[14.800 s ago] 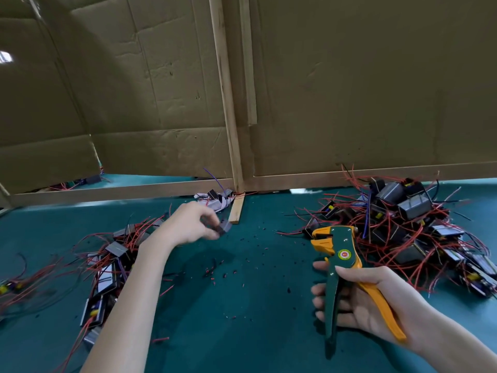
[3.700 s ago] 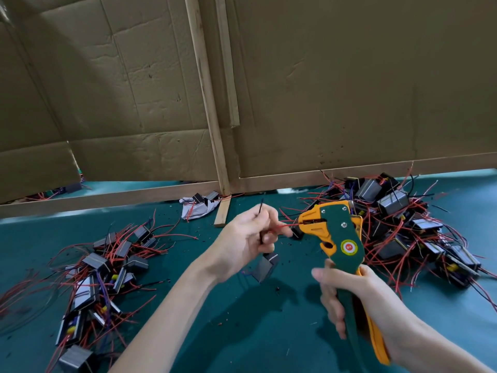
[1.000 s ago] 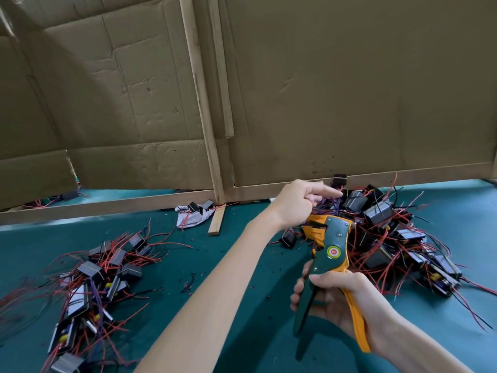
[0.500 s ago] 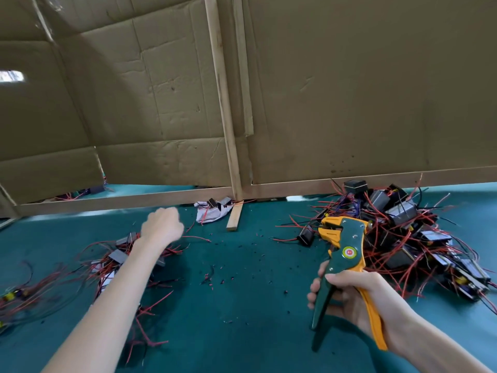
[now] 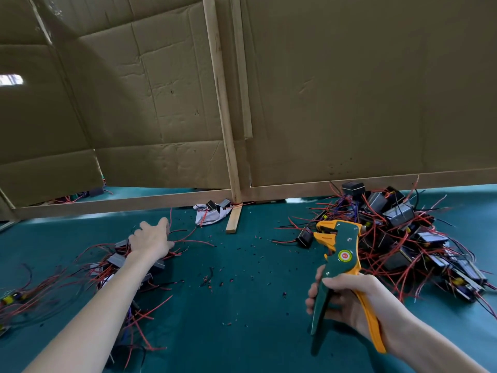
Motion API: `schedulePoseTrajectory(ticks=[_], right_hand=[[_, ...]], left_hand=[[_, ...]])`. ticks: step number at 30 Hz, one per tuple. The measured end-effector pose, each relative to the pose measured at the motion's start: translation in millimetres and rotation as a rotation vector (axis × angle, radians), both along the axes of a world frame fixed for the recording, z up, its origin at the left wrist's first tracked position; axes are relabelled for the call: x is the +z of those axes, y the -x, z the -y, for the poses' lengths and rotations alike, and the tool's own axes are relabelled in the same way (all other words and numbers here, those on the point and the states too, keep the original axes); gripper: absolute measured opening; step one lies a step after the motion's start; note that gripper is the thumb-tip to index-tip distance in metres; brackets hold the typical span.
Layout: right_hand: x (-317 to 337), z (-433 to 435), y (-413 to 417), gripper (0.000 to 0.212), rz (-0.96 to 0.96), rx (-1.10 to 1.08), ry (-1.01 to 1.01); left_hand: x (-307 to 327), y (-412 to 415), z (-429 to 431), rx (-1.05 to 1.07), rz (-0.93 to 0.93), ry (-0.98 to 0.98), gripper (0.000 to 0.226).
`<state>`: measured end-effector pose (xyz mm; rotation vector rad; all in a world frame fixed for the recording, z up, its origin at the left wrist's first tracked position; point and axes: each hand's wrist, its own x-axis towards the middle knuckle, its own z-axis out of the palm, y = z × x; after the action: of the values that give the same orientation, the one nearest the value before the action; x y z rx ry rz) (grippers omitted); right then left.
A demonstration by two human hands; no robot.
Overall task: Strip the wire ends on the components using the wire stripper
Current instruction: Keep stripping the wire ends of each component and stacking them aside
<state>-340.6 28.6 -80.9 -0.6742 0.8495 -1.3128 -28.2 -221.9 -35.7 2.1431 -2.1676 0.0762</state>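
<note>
My right hand (image 5: 347, 300) grips the handles of the green and orange wire stripper (image 5: 340, 254), jaws pointing up and nothing in them. A heap of grey block components with red wires (image 5: 398, 232) lies just right of the tool, and a single black component (image 5: 305, 238) sits by its jaws. My left hand (image 5: 150, 240) hovers over the far end of a second pile of components (image 5: 118, 265) at the left. Its fingers are spread loosely and I see nothing held in them.
A cardboard wall on a wooden frame (image 5: 228, 157) closes off the back of the green mat (image 5: 242, 305). A loose wood strip (image 5: 234, 218) and a white bag with components (image 5: 212, 214) lie at its foot. Bits of cut insulation (image 5: 209, 281) dot the mat.
My left hand swung from the right heap across to the left pile, and its fist has loosened into spread fingers. My right hand keeps the stripper nearly still.
</note>
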Motion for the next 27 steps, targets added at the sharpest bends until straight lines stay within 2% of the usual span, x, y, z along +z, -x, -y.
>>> schedulePoseTrajectory(ticks=[3, 5, 8, 9, 11, 13, 14, 19, 23, 27], right_hand=[[-1.4, 0.6, 1.2, 0.048, 0.012, -0.01, -0.004], [-1.6, 0.7, 1.6, 0.048, 0.013, -0.014, -0.002], [-1.8, 1.3, 1.6, 0.049, 0.001, -0.03, -0.001], [-1.8, 1.3, 1.5, 0.049, -0.001, -0.034, -0.002], [-1.7, 0.8, 1.5, 0.047, -0.003, -0.04, -0.002], [-0.9, -0.5, 2.0, 0.041, -0.002, -0.045, 0.002], [-0.4, -1.1, 2.4, 0.037, 0.0, -0.051, 0.002], [2.8, -1.3, 2.4, 0.029, 0.014, -0.091, -0.019], [5.7, -2.3, -0.4, 0.018, 0.033, -0.103, -0.034], [9.5, -4.5, -3.1, 0.014, 0.043, -0.103, -0.039]], left_hand=[[1.2, 7.3, -4.8, -0.061, -0.217, 0.091, 0.025], [7.0, 17.2, -12.8, -0.144, -0.358, 0.172, 0.033], [22.8, 40.9, -28.2, -0.272, -0.672, 0.193, 0.03], [28.0, 50.2, -34.6, -0.298, -0.804, 0.163, 0.023], [38.1, 69.5, -52.4, -0.315, -1.186, 0.035, 0.014], [44.4, 85.7, -71.1, -0.338, -1.552, -0.139, 0.016], [45.9, 92.1, -78.8, -0.36, -1.645, -0.213, 0.018], [40.7, 112.6, -98.2, -0.403, -1.611, -0.516, 0.025], [35.9, 118.3, -102.1, -0.361, -1.76, -0.765, 0.019], [30.7, 125.0, -102.8, -0.392, -1.725, -0.686, 0.007]])
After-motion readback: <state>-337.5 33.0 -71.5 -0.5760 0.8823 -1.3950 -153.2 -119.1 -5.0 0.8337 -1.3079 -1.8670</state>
